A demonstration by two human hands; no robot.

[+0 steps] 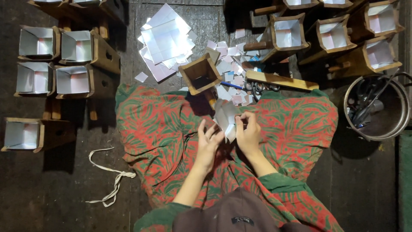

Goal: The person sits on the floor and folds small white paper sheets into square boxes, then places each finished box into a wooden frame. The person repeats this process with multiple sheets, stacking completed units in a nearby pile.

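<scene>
Now | folded white paper [226, 120]: long axis upright, tip toward lap | left hand [209, 144], right hand [248, 133]: both pinching it

left hand [209, 144] + right hand [247, 134] | folding white paper [226, 119] | over patterned cloth [154, 129]

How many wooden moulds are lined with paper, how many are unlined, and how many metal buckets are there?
Paper-lined wooden moulds: 12
Unlined wooden mould: 1
Metal bucket: 1
Total: 14
</scene>
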